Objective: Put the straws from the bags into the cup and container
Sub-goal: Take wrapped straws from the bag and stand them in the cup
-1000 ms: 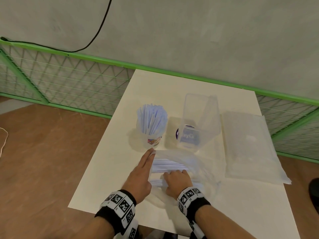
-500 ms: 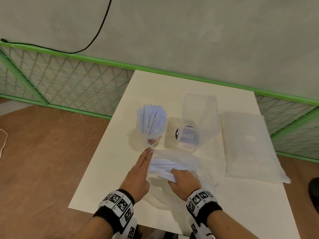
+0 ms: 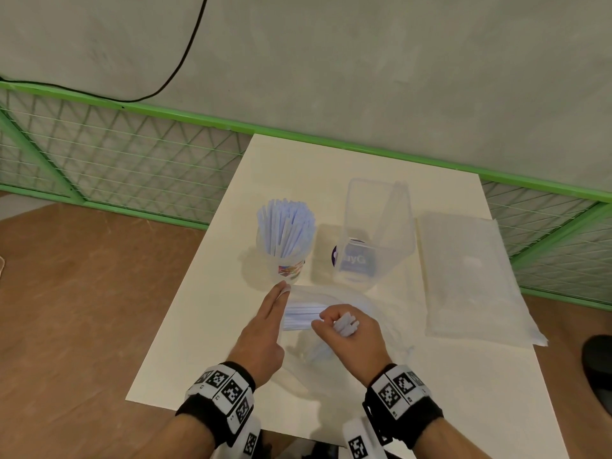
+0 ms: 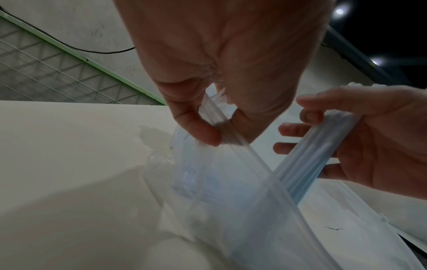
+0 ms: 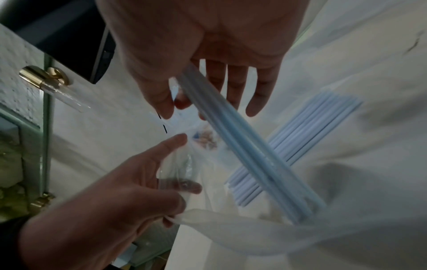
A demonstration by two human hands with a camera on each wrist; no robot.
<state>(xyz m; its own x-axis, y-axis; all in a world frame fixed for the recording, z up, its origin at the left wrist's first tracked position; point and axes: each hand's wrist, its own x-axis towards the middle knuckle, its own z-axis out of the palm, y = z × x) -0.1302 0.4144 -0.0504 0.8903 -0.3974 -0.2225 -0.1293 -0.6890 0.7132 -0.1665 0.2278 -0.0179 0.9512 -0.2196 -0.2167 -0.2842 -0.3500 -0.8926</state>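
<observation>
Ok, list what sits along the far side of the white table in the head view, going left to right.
Clear plastic cup packed with pale blue straws → tall clear plastic container with a blue label → flat translucent plastic bag lying on the table.

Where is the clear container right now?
In the head view the clear container stands upright at the middle of the table, just right of the cup of straws and left of the flat bag.
</observation>
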